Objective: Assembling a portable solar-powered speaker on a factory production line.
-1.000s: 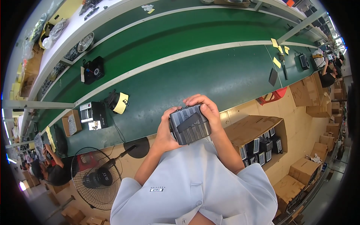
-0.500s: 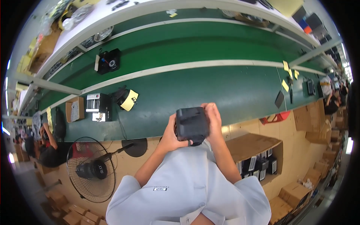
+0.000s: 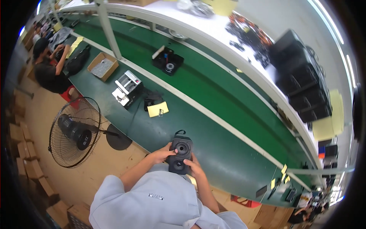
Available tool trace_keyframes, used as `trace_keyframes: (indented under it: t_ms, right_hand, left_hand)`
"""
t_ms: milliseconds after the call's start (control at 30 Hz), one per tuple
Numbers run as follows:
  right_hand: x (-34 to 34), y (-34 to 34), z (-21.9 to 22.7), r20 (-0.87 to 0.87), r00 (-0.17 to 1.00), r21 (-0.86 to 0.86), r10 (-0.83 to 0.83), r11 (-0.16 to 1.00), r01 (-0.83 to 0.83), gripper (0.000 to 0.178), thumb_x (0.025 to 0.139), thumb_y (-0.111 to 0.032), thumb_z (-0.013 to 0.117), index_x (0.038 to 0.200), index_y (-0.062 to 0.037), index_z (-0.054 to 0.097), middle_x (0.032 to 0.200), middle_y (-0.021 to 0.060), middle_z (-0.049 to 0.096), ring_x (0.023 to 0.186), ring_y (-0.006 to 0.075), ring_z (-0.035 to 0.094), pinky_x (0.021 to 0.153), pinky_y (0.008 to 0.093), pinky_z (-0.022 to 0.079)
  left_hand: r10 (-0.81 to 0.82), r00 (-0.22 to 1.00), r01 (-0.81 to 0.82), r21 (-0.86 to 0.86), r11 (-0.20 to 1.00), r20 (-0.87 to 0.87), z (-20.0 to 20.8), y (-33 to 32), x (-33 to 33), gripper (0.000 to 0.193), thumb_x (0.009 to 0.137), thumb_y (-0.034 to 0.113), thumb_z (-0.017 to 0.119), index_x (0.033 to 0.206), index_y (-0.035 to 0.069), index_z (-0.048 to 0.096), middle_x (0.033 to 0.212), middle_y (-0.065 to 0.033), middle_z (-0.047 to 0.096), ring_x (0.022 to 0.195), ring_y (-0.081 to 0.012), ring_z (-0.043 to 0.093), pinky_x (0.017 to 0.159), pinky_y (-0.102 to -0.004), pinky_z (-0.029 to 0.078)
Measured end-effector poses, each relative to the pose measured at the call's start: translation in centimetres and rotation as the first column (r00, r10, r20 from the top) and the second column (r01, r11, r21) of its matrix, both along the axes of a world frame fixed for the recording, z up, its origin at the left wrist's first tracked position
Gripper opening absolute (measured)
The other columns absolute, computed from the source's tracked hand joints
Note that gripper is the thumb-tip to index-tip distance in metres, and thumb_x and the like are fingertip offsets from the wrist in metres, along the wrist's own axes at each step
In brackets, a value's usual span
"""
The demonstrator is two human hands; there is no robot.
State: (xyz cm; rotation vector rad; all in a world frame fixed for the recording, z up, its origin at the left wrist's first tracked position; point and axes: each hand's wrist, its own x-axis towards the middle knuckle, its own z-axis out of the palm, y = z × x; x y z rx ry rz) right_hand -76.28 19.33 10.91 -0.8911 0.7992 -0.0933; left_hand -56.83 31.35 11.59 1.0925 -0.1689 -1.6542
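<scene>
A black portable speaker (image 3: 182, 148) with two round drivers and a small strap loop at its top is between my hands, held upright at the near edge of the bench. My left hand (image 3: 163, 153) grips its left side, with the thumb across the front by the upper driver. On the lower right side, my right hand (image 3: 194, 166) closes round it with the thumb near the lower driver. Both hands' other fingers are partly hidden behind the speaker.
On the green bench (image 3: 217, 152) are a boxy black-and-white machine (image 3: 129, 84), a yellow paper pad (image 3: 158, 109), and a cardboard box (image 3: 103, 66). A black open case (image 3: 167, 61) lies beyond the rail. A fan (image 3: 76, 131) stands left; a co-worker (image 3: 49, 66) sits farther along.
The view has swung to the left. The speaker has been turned, so its front with the two drivers and the strap now shows. Both hands still hold it.
</scene>
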Motion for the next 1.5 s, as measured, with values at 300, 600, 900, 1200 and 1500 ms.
trace_keyframes:
  t_ms: [300,600,900,1200,1500]
  right_hand:
    - [15.3,-24.6,4.8,-0.59,0.764,-0.785,-0.261,-0.038,-0.619,0.103,0.05,-0.032,0.089,0.138,-0.0082,0.043,0.128,0.017,0.052,0.119,0.0378,0.047,0.098,0.0507,0.041]
    - [20.1,-30.4,-3.9,-0.55,0.652,-0.574,-0.523,-0.331,-0.749,0.108,0.061,-0.038,0.089,0.147,-0.0056,0.034,0.146,0.0233,0.038,0.135,0.0418,0.037,0.109,0.0564,0.03]
    - [16.0,-28.8,-6.6,-0.568,0.649,-0.556,-0.507,-0.345,-0.756,0.089,0.082,-0.035,0.072,0.15,0.0004,0.027,0.156,0.0324,0.022,0.142,0.0489,0.026,0.116,0.06,0.019]
    - [16.6,-23.2,-3.6,-0.426,0.787,-0.828,-0.446,-0.159,-0.538,0.075,0.086,-0.027,0.067,0.148,0.0004,0.035,0.154,0.0308,0.026,0.14,0.049,0.029,0.112,0.0573,0.026]
    - [8.8,-12.1,-8.4,-0.172,0.983,-0.413,0.066,0.901,-0.133,0.057,0.101,-0.045,0.05,0.141,-0.0049,0.046,0.129,0.0183,0.058,0.117,0.0318,0.058,0.095,0.0458,0.048]
  left_hand:
    - [0.356,0.637,-0.408,-0.092,0.908,0.684,-3.3,-9.9,16.4,0.029,0.088,0.016,0.067,0.114,0.005,0.063,0.12,-0.0106,0.066,0.117,-0.0228,0.061,0.098,-0.0333,0.047]
    - [0.102,-0.412,-0.365,-0.266,0.892,0.906,-6.9,-23.8,36.2,0.043,0.075,0.008,0.069,0.116,0.001,0.058,0.121,-0.0169,0.059,0.129,-0.0361,0.047,0.111,-0.0513,0.035]
    - [-0.281,-0.382,-0.279,0.181,0.943,0.88,-8.1,-30.1,39.0,0.024,0.072,0.015,0.072,0.094,0.007,0.071,0.101,-0.011,0.068,0.111,-0.0286,0.055,0.091,-0.0424,0.043]
    - [-0.344,-0.248,-0.263,0.279,0.924,0.906,-8.2,-31.7,38.6,0.01,0.074,0.01,0.073,0.084,0.008,0.075,0.092,-0.0188,0.071,0.088,-0.0354,0.071,0.075,-0.0412,0.058]
    - [-0.22,-0.164,-0.286,0.167,0.943,0.962,-1.5,-18.9,18.0,0.011,0.065,0.017,0.069,0.069,0.007,0.072,0.072,-0.0168,0.068,0.074,-0.035,0.069,0.068,-0.048,0.056]
